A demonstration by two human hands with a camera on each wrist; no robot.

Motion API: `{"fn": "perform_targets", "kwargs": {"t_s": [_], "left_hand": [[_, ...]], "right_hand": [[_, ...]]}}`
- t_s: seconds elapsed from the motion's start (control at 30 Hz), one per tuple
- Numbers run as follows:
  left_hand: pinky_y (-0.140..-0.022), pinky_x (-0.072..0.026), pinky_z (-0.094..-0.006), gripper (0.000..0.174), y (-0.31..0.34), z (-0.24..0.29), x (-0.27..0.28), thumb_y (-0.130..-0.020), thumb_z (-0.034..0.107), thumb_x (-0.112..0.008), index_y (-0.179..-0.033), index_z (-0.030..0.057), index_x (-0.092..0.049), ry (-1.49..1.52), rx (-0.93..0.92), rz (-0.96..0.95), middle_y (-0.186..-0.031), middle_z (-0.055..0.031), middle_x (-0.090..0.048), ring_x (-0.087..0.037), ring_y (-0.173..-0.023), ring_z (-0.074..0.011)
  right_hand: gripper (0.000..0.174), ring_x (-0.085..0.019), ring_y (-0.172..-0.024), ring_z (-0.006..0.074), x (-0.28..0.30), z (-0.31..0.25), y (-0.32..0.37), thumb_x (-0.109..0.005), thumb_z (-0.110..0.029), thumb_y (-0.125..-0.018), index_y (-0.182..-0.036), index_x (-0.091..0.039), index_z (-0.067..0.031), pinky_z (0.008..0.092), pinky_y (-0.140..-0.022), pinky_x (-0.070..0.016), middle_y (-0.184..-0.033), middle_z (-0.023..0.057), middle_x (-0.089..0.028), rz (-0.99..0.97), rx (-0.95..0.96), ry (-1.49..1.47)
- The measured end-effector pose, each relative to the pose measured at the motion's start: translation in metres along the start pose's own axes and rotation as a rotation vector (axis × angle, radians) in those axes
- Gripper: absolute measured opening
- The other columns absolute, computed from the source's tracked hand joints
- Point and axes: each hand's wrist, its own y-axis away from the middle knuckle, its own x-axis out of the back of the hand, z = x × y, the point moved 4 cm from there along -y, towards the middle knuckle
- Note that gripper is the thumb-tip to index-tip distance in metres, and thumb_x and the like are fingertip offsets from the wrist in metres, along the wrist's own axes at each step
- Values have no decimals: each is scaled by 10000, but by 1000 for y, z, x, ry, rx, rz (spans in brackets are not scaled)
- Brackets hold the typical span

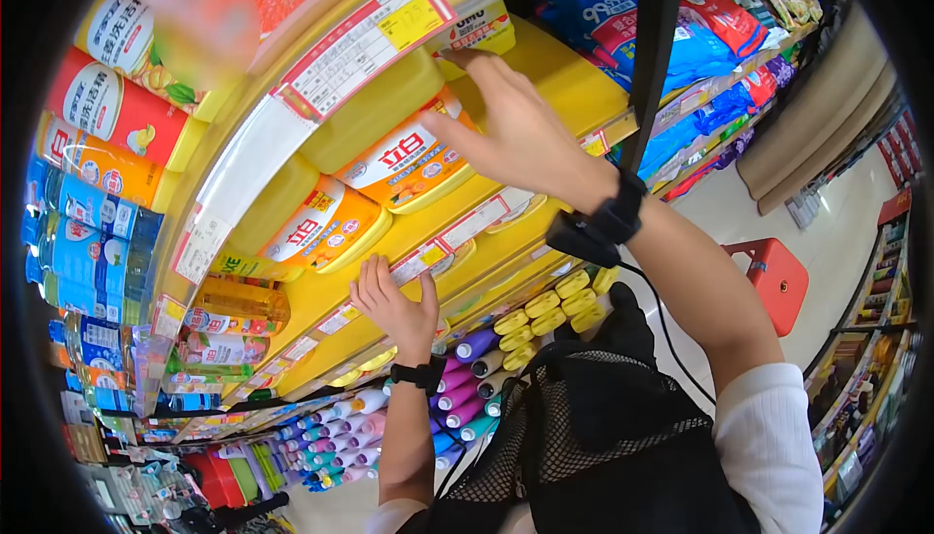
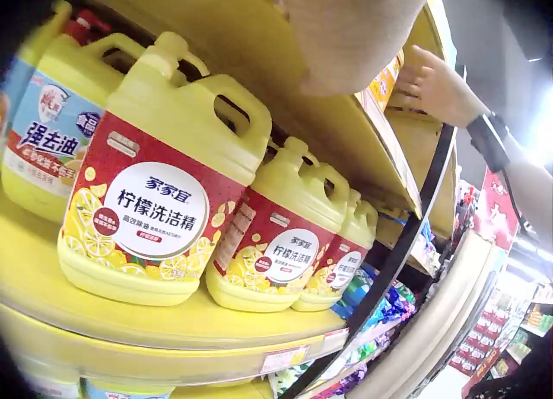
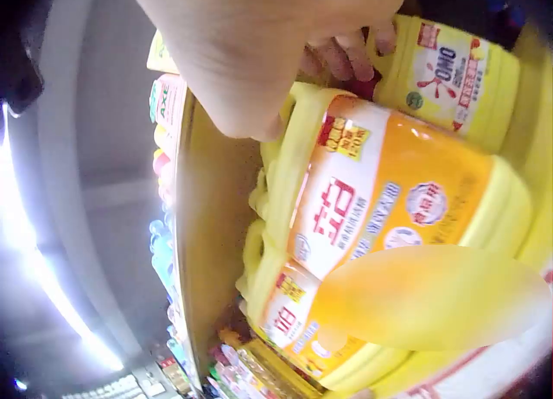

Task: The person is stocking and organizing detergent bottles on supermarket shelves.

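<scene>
The orange-labelled jug (image 1: 404, 157) is stood upright on the shelf, nearer the right hand (image 1: 525, 130). Right of the jug, bent fingers are held at the OMO bottle (image 1: 489, 30), thumb spread; grip cannot be told. Front-left of it, the left hand (image 1: 401, 315) is rested, fingers slightly spread.

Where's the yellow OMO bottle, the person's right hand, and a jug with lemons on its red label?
OMO bottle (image 3: 442, 77): right wrist view, on its front label.
Right hand (image 1: 525, 135): head view, on the back of the hand.
Lemon jug (image 2: 158, 210): left wrist view, on its label.
</scene>
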Motion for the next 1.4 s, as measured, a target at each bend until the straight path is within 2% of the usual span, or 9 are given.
{"fn": "perform_targets", "kwargs": {"t_s": [0.27, 0.47, 0.67, 0.8, 0.9, 1.03, 1.3, 1.33, 1.4], "left_hand": [[-1105, -246, -543, 655, 3, -4, -3, -794, 260, -745, -1314, 0, -444, -16, 0, 20, -1304, -174, -493, -428, -1266, -341], [-1107, -241, -545, 676, 8, -7, -13, -783, 277, -751, -1322, 18, -434, -48, -2, 67, -1306, -170, -488, -423, -1270, -334], [-1107, -246, -530, 665, 8, -14, -14, -781, 276, -753, -1316, 35, -439, -40, -31, 54, -1301, -154, -493, -431, -1266, -319], [-1104, -254, -510, 662, 11, -19, -15, -767, 264, -764, -1306, 47, -447, -51, -50, 51, -1286, -138, -508, -447, -1257, -300], [-1101, -263, -500, 657, 10, -19, -14, -750, 257, -761, -1297, 46, -466, -27, -33, 60, -1298, -123, -521, -450, -1256, -291], [-1099, -266, -497, 652, 11, -21, -15, -743, 262, -758, -1291, 46, -478, 2, -19, 87, -1307, -117, -524, -449, -1256, -285], [-1100, -252, -497, 662, 12, -20, -21, -736, 306, -769, -1275, 61, -472, 3, 16, 125, -1289, -102, -517, -455, -1253, -281], [-1099, -252, -498, 662, 12, -20, -21, -735, 307, -770, -1274, 62, -473, 5, 16, 131, -1288, -101, -517, -455, -1254, -280], [-1098, -251, -498, 662, 12, -20, -21, -734, 310, -771, -1271, 63, -475, 6, 16, 140, -1287, -99, -518, -457, -1254, -278]], "right_hand": [[479, -628, -1000, 419, -34, 18, -53, -637, -323, -846, -1132, -606, 60, 425, -884, -495, -1060, 274, -654, -72, -365, -337], [494, -634, -1013, 417, -53, 30, -60, -587, -369, -868, -1110, -624, 60, 409, -872, -504, -1046, 287, -658, -42, -354, -362], [505, -613, -1013, 447, -36, 18, -62, -579, -364, -868, -1091, -613, 88, 426, -891, -497, -1036, 324, -636, -200, -393, -158], [516, -579, -1072, 464, -24, 34, -61, -527, -414, -909, -1140, -613, 39, 440, -907, -478, -1140, 344, -594, -165, -352, -58], [498, -584, -1143, 367, -9, 65, -60, -583, -405, -930, -1249, -575, -23, 374, -968, -440, -1270, 240, -592, -85, -223, 4], [466, -553, -1168, 382, 26, 54, -62, -582, -363, -940, -1269, -573, -34, 368, -998, -398, -1272, 256, -584, -52, -338, 136], [410, -606, -1037, 342, 62, 90, -73, -567, -299, -955, -1200, -586, 29, 356, -924, -442, -1167, 233, -644, 79, -138, 158], [364, -613, -1023, 349, 62, 86, -76, -566, -277, -941, -1142, -622, 21, 379, -917, -457, -1127, 213, -659, 119, -123, 227], [329, -617, -1018, 354, 64, 123, -94, -569, -270, -915, -1098, -646, -9, 408, -905, -468, -1100, 193, -666, 40, 175, 743]]}}
